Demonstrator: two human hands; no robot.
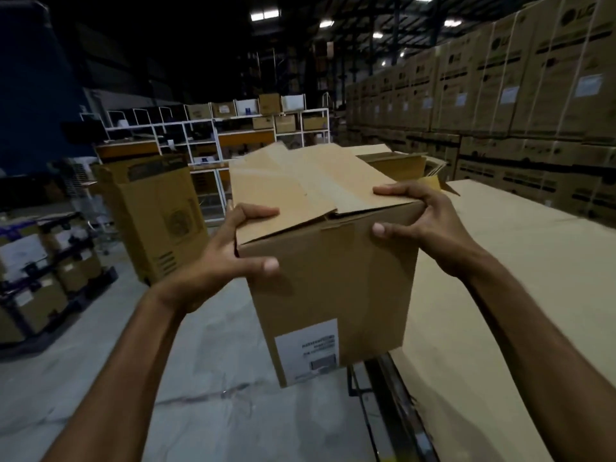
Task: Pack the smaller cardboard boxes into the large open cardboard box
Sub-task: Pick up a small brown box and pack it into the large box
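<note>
I hold a brown cardboard box (pixel 333 278) up in front of me with both hands; a white label sits low on its near face and its top flaps lie loosely folded. My left hand (pixel 230 258) grips the top left corner, fingers over the flap and thumb on the front face. My right hand (pixel 423 225) grips the top right corner, fingers over the flap, thumb on the front. Behind it stands an open cardboard box (pixel 400 163) with raised flaps, partly hidden.
A wide cardboard-covered surface (pixel 500 295) runs along the right, with a dark metal rail (pixel 383 388) at its edge. A tall carton (pixel 156 215) stands left on the concrete floor. Stacked cartons (pixel 516 95) line the right wall; white shelving (pixel 216 135) stands behind.
</note>
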